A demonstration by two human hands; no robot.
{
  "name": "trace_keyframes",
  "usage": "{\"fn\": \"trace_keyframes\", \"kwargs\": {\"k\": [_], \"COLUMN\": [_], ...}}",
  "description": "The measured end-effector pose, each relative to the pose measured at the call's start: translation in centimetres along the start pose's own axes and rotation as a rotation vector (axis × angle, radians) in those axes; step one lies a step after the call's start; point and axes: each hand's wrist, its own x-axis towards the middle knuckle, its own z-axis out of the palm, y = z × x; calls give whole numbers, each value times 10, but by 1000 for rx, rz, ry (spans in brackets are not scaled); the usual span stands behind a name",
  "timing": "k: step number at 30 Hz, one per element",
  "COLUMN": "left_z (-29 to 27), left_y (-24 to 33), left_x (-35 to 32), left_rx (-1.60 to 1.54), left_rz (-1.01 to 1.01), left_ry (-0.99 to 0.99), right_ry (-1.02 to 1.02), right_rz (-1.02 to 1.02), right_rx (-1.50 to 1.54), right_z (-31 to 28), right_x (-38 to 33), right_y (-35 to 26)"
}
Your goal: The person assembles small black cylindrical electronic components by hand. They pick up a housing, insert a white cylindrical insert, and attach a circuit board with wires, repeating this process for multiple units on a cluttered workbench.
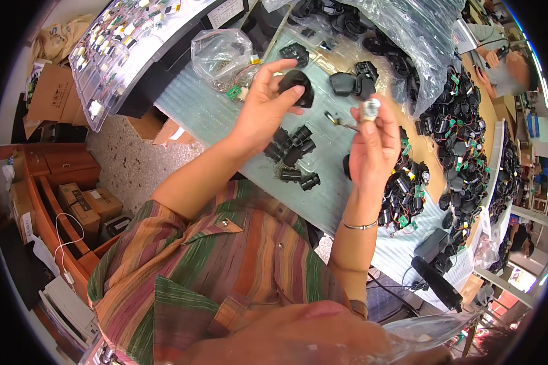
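My left hand (263, 112) grips a glossy black curved plastic shell (299, 84) between thumb and fingers, above the table. To its right, my right hand (375, 149) pinches a small whitish cylindrical part (369, 109) with a silvery round end. A short lead with a small dark tip (332, 117) sticks out from that hand toward the shell; where it joins is hidden by the fingers. Below and between the hands, several black ribbed plastic housings (293, 146) lie in a loose group. More black shells (354, 80) rest beyond my right hand.
Clear plastic sheeting (402, 36) covers black parts at the back. A clear bag (220, 55) lies at the far left of the table (192, 100). Piles of black assemblies with green boards (460, 146) spread along the right. A black handled tool (435, 283) sits at the near right.
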Motion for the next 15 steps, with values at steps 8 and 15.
{"fn": "trace_keyframes", "kwargs": {"k": [8,15], "left_z": [27,24], "left_y": [-2,-10], "left_x": [-15,-21], "left_rx": [-286,-167], "left_rz": [-120,-27], "left_ry": [-148,-183], "right_ry": [-9,4], "right_rz": [-190,-433], "right_rx": [-658,-936], "right_z": [16,16], "right_x": [-8,-9], "right_y": [14,15]}}
